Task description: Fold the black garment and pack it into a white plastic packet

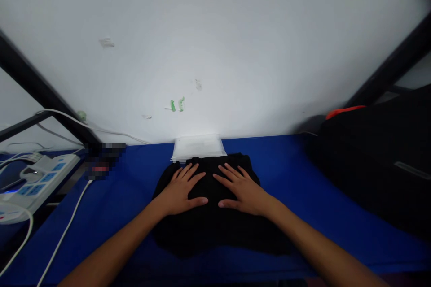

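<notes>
A black piece of cloth, perhaps a garment, lies bunched on the blue surface in front of me. Flat on its left half rests my left hand, fingers spread. My right hand lies on the right half, also with fingers apart. The thumbs point toward each other with a gap of black cloth between them. Neither hand grips anything. Just behind the cloth, against the wall, sits a flat white stack, which looks like thin packets or sheets; the cloth hides its front edge.
A large black bag-like object with an orange edge stands at right. At left are a white power strip, white cables and a blurred-out item. Dark frame bars slope on both sides before a white wall.
</notes>
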The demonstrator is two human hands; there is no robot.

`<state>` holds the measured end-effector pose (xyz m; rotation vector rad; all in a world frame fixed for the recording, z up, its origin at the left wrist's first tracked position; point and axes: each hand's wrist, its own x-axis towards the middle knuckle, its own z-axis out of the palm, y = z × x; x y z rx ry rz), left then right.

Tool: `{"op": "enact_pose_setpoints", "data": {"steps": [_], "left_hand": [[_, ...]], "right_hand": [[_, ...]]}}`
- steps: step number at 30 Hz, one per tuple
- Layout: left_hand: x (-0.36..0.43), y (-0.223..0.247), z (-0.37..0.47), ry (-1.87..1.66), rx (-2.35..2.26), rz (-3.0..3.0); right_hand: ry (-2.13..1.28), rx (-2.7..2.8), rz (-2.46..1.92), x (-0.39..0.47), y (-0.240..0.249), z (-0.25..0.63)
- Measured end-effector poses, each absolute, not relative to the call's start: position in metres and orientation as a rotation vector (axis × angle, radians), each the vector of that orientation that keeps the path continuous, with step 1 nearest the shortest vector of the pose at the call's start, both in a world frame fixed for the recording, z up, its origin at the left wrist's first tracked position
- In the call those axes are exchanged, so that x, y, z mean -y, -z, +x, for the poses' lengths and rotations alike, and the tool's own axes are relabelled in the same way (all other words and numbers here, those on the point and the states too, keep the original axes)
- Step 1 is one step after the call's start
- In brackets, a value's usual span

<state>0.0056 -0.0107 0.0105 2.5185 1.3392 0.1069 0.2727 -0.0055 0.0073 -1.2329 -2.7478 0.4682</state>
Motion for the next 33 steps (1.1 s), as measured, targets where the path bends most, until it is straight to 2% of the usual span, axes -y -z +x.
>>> {"op": "enact_pose_setpoints", "data": {"steps": [9, 17, 24, 33], "left_hand": [[0.014, -0.008, 0.003, -0.169, -1.346, 2.593], [0.027, -0.027, 0.004, -0.233, -1.251, 2.655], [0.080, -0.051, -0.021, -0.213, -0.997, 2.515], [0.106, -0.039, -0.061, -0.326, -1.136, 2.408]], "right_hand": [[-0.448, 2.740, -1.202, 0.008, -0.006, 0.278], [-0.679, 2.750, -1.206, 0.019, -0.027, 0.291], [-1.000, 2.639, -1.135, 0.068, -0.032, 0.325], [-1.017, 2.339, -1.271, 0.094, -0.017, 0.353]]}}
